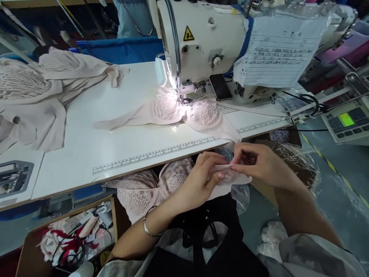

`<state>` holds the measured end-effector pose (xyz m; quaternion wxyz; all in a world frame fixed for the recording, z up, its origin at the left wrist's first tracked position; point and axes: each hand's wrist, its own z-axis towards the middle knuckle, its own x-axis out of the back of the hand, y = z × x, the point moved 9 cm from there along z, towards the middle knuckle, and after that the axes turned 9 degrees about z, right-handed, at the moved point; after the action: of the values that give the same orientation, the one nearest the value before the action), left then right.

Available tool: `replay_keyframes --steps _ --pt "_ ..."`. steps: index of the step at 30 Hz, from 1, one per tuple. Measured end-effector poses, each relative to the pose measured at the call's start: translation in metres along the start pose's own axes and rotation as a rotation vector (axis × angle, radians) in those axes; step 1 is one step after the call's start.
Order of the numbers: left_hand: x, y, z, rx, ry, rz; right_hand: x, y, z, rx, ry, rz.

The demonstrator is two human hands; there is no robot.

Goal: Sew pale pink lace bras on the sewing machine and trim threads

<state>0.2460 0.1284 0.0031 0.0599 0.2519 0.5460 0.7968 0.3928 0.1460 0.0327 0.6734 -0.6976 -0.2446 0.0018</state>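
Over my lap, just past the table's front edge, my left hand (206, 175) and my right hand (256, 163) pinch the pale edge of a lace bra (227, 175) between thumbs and fingers. A silver bangle circles my left wrist. Another pale pink lace bra (203, 115) lies across the sewing machine's bed, its middle near the lit needle (181, 98) and its right wing trailing over the edge towards my right hand. More lace cups (141, 194) rest on my lap to the left of my hands.
A sewing machine (201, 42) stands at the back, a phone (220, 86) beside it. Several bras (31, 84) are heaped on the table's left. A printed ruler (155, 152) runs along the front edge. Below left sits a cardboard box (66, 231) of scraps; a control panel (348, 121) is at right.
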Motion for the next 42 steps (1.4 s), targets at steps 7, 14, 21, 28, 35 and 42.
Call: replay_keyframes --steps 7,14,21,28,35,42 --pt "-0.01 -0.003 0.004 0.0 0.205 0.076 -0.017 -0.001 0.004 -0.006 -0.055 0.045" --pt "-0.01 -0.005 0.006 0.006 0.219 0.117 -0.011 -0.001 0.001 0.04 0.028 -0.03" --pt "-0.01 -0.029 0.005 0.233 0.197 -0.149 -0.003 0.004 0.0 0.08 0.097 0.036" --pt "-0.015 -0.041 0.003 0.366 0.163 -0.359 -0.008 0.012 0.003 0.136 -0.039 -0.13" --pt "-0.012 -0.042 0.002 0.38 0.188 -0.357 -0.018 0.024 0.004 0.041 -0.084 0.0" --pt "-0.009 -0.037 0.004 0.347 0.186 -0.266 -0.023 0.025 0.004 0.016 -0.041 0.122"
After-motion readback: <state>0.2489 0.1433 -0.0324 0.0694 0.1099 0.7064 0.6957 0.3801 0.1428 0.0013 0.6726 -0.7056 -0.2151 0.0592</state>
